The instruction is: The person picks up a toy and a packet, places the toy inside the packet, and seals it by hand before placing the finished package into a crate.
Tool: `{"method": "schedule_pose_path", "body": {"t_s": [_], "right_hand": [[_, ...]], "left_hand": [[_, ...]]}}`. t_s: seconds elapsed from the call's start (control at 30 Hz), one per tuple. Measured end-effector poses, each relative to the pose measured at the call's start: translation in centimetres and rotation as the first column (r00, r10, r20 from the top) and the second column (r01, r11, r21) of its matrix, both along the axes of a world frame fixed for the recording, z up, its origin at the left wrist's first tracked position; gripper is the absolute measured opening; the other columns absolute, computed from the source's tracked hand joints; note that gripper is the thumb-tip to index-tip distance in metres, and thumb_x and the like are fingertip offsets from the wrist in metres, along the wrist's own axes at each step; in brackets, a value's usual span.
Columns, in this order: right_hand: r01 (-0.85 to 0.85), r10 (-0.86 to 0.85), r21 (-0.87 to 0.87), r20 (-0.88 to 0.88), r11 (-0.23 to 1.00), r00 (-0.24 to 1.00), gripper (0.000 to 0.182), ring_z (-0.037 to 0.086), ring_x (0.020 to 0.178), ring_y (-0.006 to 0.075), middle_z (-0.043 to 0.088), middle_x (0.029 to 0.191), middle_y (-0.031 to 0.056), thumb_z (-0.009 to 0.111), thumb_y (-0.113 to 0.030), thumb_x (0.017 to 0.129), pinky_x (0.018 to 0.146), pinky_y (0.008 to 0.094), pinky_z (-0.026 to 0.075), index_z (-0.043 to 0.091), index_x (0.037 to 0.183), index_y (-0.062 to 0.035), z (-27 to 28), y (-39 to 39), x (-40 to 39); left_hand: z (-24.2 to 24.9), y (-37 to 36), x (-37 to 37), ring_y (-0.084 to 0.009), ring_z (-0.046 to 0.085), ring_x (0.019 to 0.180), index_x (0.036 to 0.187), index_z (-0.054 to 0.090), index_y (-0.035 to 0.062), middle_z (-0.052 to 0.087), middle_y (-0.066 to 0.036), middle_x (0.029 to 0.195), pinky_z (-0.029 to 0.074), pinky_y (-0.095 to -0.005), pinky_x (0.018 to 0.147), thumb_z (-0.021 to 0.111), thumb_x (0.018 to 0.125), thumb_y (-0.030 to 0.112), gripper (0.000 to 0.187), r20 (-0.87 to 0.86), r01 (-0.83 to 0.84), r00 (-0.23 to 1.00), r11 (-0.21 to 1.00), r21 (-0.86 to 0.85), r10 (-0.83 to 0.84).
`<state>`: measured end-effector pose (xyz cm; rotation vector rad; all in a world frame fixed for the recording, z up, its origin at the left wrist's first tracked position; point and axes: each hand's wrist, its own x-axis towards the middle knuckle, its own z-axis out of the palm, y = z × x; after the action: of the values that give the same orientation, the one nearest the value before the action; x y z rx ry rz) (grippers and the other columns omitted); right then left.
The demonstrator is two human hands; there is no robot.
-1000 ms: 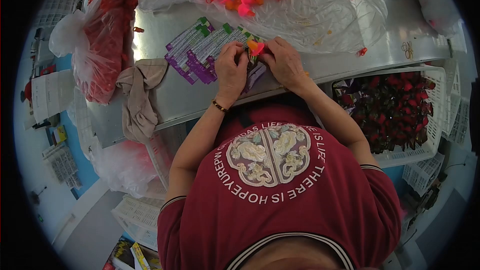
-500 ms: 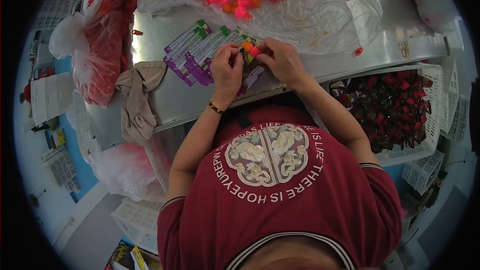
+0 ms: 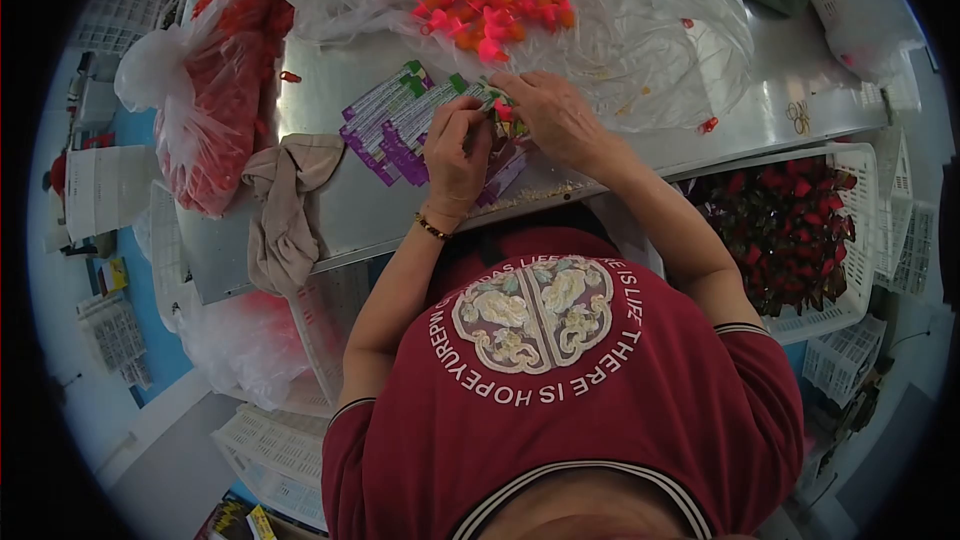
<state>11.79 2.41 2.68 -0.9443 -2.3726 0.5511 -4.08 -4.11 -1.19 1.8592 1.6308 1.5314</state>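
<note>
My left hand [image 3: 457,158] is closed, pinching the side of a small green and purple packet. A pink plastic piece [image 3: 503,111] shows at the packet's mouth, partly hidden by fingers. Over the packet's top edge, my right hand [image 3: 556,122] has its fingers bent and closed on it. Beside my left hand, several flat purple and green packets [image 3: 372,143] lie fanned out on the metal table [image 3: 350,215]. Beyond both hands is a pile of pink and orange plastic pieces [image 3: 492,0] on a clear plastic bag [image 3: 650,50].
A white basket [image 3: 862,240] of dark red wrapped pieces stands at the right by the table edge. At the left are a grey cloth [image 3: 285,210] and a clear bag of red pieces [image 3: 205,130]. One loose red piece [image 3: 709,125] lies right of my hands.
The pink and orange piece has gone lower into the packet, and less of it shows. My right hand has moved left over the packet's top. The view has shifted slightly.
</note>
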Motion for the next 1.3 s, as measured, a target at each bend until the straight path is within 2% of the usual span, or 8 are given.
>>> {"method": "schedule_pose_path", "body": {"t_s": [0.27, 0.43, 0.57, 0.73, 0.83, 0.97, 1.03, 1.3], "right_hand": [[0.119, -0.179, -0.465, -0.088, 0.877, 0.980, 0.048, 0.058, 0.069, 0.0332, 0.060, 0.069, 0.0134, 0.061, -0.001, 0.078, 0.065, 0.0405, 0.046, 0.052, 0.125, -0.0041, 2.2, 0.6, -1.0], [-0.073, 0.082, 0.105, -0.085, 0.992, 0.993, 0.046, 0.059, 0.064, 0.0296, 0.059, 0.068, 0.0136, 0.058, 0.001, 0.078, 0.064, 0.0385, 0.047, 0.052, 0.124, -0.0039, 2.1, -0.4, -1.7], [-0.055, 0.083, 0.192, -0.139, 0.980, 0.987, 0.050, 0.059, 0.061, 0.0282, 0.060, 0.072, 0.0157, 0.058, 0.000, 0.079, 0.062, 0.0356, 0.048, 0.050, 0.128, -0.0050, 1.5, -0.2, -2.1], [-0.090, -0.248, -0.675, -0.387, 0.732, 0.888, 0.052, 0.062, 0.067, 0.0231, 0.064, 0.075, 0.0136, 0.060, -0.002, 0.080, 0.065, 0.0296, 0.048, 0.047, 0.131, -0.0024, 1.2, -0.4, -2.6], [-0.114, -0.220, -0.705, -0.365, 0.700, 0.905, 0.058, 0.058, 0.072, 0.0070, 0.064, 0.079, 0.0023, 0.059, 0.004, 0.081, 0.066, 0.0248, 0.048, 0.045, 0.137, -0.0054, 1.1, 0.2, -2.1], [-0.116, -0.109, -0.514, -0.387, 0.850, 0.916, 0.059, 0.062, 0.080, 0.0097, 0.066, 0.082, 0.0058, 0.061, 0.006, 0.079, 0.074, 0.0253, 0.050, 0.047, 0.136, -0.0056, 3.3, 0.6, -1.2], [-0.162, 0.021, -0.438, -0.310, 0.884, 0.951, 0.062, 0.066, 0.090, 0.0151, 0.069, 0.087, 0.0094, 0.062, 0.007, 0.077, 0.083, 0.0277, 0.050, 0.047, 0.135, -0.0059, 4.5, 0.6, -1.0], [-0.067, -0.003, -0.238, -0.283, 0.969, 0.959, 0.039, 0.065, 0.104, 0.0270, 0.065, 0.113, 0.0150, 0.064, 0.006, 0.076, 0.088, 0.0343, 0.051, 0.058, 0.114, -0.0011, 4.7, 0.8, -0.7]], "left_hand": [[1.6, 0.3, -1.8, -0.0285, 0.060, 0.089, 0.087, 0.060, -0.0003, 0.062, -0.012, 0.099, 0.050, -0.0356, 0.076, 0.064, 0.074, -0.007, 0.015, -0.097, 0.107, 0.991, 0.977, 0.184, -0.091], [1.4, 0.1, -1.7, -0.0279, 0.060, 0.089, 0.087, 0.059, -0.0011, 0.062, -0.012, 0.099, 0.049, -0.0340, 0.076, 0.063, 0.076, -0.007, 0.014, -0.014, 0.097, 0.995, 0.987, 0.129, -0.096], [1.6, 0.0, -0.8, -0.0274, 0.060, 0.087, 0.087, 0.058, -0.0016, 0.061, -0.012, 0.099, 0.049, -0.0328, 0.075, 0.063, 0.077, -0.007, 0.012, 0.050, 0.100, 0.993, 0.987, 0.124, -0.107], [1.9, 0.9, -0.1, -0.0250, 0.060, 0.084, 0.087, 0.058, -0.0014, 0.062, -0.013, 0.100, 0.049, -0.0307, 0.071, 0.062, 0.080, -0.004, 0.009, 0.223, -0.124, 0.969, 0.990, 0.061, 0.108], [3.0, 1.0, -0.4, -0.0196, 0.060, 0.083, 0.088, 0.057, -0.0023, 0.062, -0.014, 0.101, 0.049, -0.0285, 0.071, 0.061, 0.087, 0.006, 0.009, 0.295, 0.025, 0.955, 0.994, -0.107, 0.008], [4.1, 2.2, -2.2, -0.0110, 0.058, 0.080, 0.093, 0.059, -0.0028, 0.063, -0.009, 0.099, 0.048, -0.0249, 0.067, 0.058, 0.093, 0.014, 0.017, 0.530, 0.069, 0.847, 0.985, -0.160, 0.027], [4.9, 2.2, -3.2, -0.0048, 0.056, 0.075, 0.100, 0.062, -0.0027, 0.064, -0.004, 0.093, 0.046, -0.0216, 0.064, 0.057, 0.096, 0.020, 0.023, 0.874, 0.630, 0.486, 0.693, -0.350, -0.001], [4.9, 1.3, -0.9, -0.0033, 0.055, 0.071, 0.102, 0.062, -0.0015, 0.063, 0.000, 0.083, 0.046, -0.0194, 0.064, 0.057, 0.095, 0.016, 0.019, 0.829, 0.359, 0.559, 0.894, -0.269, 0.025]]}}
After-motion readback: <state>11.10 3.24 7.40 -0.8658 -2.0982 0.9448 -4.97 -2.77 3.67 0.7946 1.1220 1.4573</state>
